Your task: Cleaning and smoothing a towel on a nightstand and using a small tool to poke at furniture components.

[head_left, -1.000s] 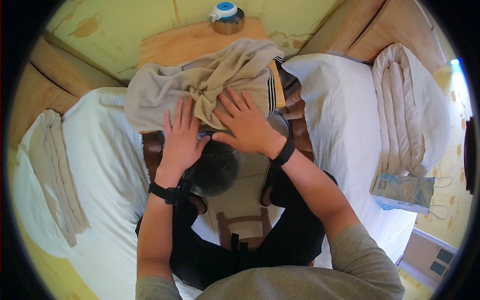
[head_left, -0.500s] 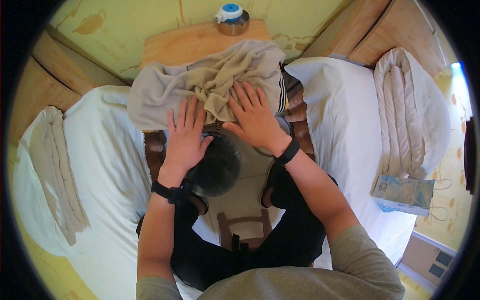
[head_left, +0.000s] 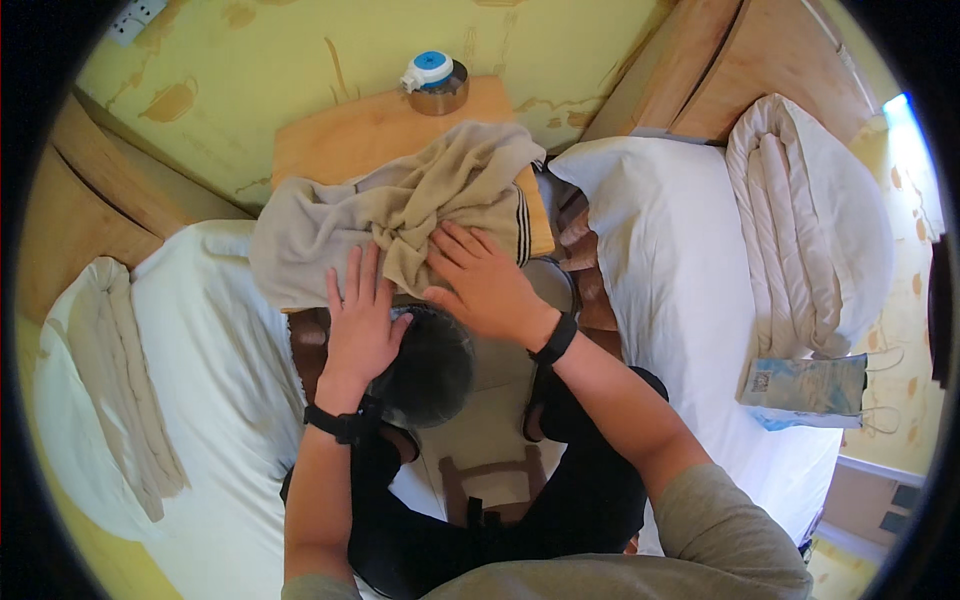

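Note:
A crumpled beige cloth (head_left: 310,235), soft and perhaps a garment, covers the front of a small wooden nightstand (head_left: 320,150). Black and white stripes run along its right side. My left hand (head_left: 360,320) is open, its fingertips resting on the cloth's front edge and its thumb apart. My right hand (head_left: 485,280) lies open with spread fingers on the bunched middle of the cloth. Neither hand grips anything. Below my left hand stands a dark round bin (head_left: 430,375), partly hidden by that hand and wrist.
On the nightstand's back edge sits a metal tin (head_left: 440,98) with a white and blue round device (head_left: 430,68) on top. White beds (head_left: 215,330) flank me, with folded quilts (head_left: 785,230). A paper bag (head_left: 810,385) lies on the right bed. A wooden stool (head_left: 495,470) shows between my legs.
The view has tilted, so the nightstand and cloth sit lower in it. Both hands remain open on the cloth, and its folds look slightly shifted.

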A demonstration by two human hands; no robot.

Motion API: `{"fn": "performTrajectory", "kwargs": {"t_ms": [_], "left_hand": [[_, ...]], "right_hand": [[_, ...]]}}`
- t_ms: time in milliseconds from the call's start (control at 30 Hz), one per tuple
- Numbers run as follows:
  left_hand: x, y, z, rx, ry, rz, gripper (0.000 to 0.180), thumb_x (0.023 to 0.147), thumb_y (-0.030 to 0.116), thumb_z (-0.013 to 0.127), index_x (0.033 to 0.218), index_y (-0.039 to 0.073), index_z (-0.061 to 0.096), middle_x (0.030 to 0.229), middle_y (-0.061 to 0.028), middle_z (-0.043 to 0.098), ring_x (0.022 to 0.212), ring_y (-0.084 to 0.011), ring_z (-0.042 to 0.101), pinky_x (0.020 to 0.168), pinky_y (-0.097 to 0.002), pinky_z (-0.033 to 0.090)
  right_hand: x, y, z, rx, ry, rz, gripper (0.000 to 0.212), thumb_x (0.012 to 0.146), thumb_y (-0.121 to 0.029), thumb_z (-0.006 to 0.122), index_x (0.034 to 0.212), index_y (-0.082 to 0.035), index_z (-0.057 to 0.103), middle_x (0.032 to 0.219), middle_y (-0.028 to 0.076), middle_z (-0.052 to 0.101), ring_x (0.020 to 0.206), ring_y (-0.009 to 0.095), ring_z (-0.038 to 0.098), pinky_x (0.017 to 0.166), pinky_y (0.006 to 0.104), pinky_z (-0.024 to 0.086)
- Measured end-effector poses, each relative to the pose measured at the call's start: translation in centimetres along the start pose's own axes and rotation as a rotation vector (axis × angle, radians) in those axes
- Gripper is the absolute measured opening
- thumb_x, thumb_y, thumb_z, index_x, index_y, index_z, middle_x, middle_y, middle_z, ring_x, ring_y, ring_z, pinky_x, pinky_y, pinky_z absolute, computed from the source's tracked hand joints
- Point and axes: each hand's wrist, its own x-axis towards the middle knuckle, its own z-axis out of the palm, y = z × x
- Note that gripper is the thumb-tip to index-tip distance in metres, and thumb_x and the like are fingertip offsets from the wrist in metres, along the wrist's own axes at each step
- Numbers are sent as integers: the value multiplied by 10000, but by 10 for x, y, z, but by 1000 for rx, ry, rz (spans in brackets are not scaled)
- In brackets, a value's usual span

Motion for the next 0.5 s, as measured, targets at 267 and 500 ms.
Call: {"fn": "performTrajectory", "kwargs": {"t_ms": [267,500], "left_hand": [[1,-37,-36,-324,276,-249,306,940,218,716,1226,110,704,1318,-137,653,1237,-358,599,1057,-475,470],[-18,-85,-33,-34,415,-495,626,877,218,788,1444,124,540,1412,-158,538,1258,-400,537,1042,-486,465]], "right_hand": [[15,3,-31,120,89,191,354,1022,-348,603,991,-16,724,1105,211,699,1112,387,639,964,466,496],[9,19,-45,-23,44,543,398,982,-386,675,825,-20,677,797,166,696,746,403,686,637,499,523]]}}
